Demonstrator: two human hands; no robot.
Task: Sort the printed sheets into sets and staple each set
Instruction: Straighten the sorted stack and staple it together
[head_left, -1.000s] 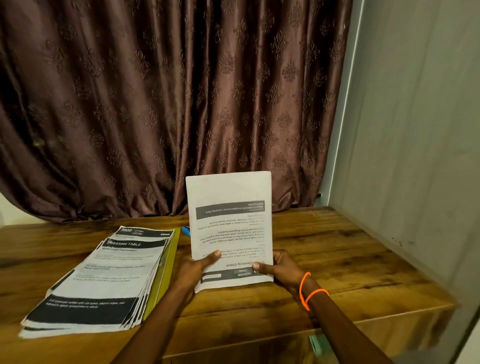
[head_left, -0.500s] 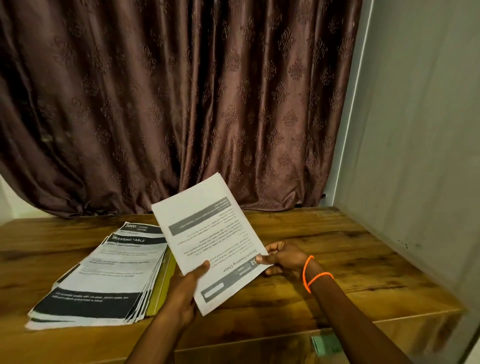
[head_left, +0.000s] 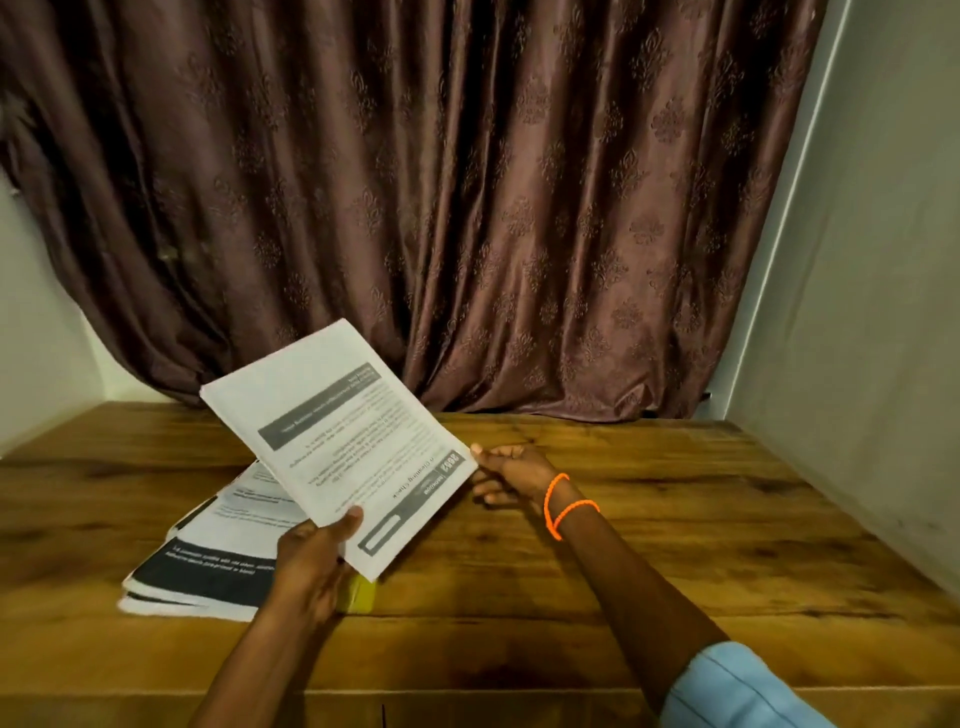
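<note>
A wooden desk (head_left: 675, 545) with a warm brown, streaked grain fills the lower part of the view. Behind it hangs a heavy brown curtain (head_left: 467, 208) in deep folds, embossed with a repeating floral motif, its hem reaching the desk's far edge. A plain pale wall (head_left: 872, 260) rises on the right; another pale wall (head_left: 36, 338) shows at left. The light is dim and warm

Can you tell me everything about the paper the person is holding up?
The held set of sheets is white printed paper with grey header bars and small lines of text, upside down to the camera. It looks like a few pages together. It tilts up off the wooden table, above the stack of sheets. The left hand pinches its near edge; the right hand touches its right corner.
</note>
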